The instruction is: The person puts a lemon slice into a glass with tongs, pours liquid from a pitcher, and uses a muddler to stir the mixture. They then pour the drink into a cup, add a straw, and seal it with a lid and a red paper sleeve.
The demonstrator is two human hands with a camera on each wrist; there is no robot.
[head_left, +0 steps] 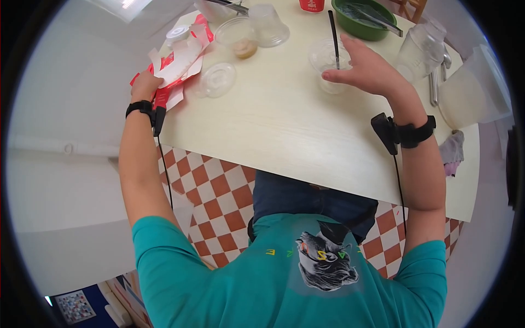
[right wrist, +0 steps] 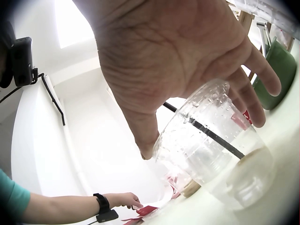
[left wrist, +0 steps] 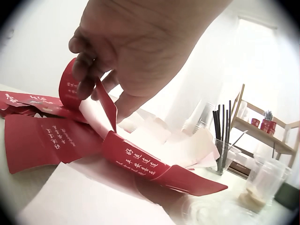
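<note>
At the table's left edge, my left hand pinches part of a torn red paper cup with a white inside and printed writing. More pieces of the red and white paper lie around it, some under the fingers. On the right, my right hand is spread beside a clear plastic cup, thumb and fingers straight around its rim without curling onto it. A black straw stands slanted in this cup, which has drops on its wall and a little liquid at the bottom.
A clear lid lies right of the paper. Behind stand a clear cup with brownish contents, an upturned clear cup, a red cup and a green basin. Clear pitchers and a cloth are at right.
</note>
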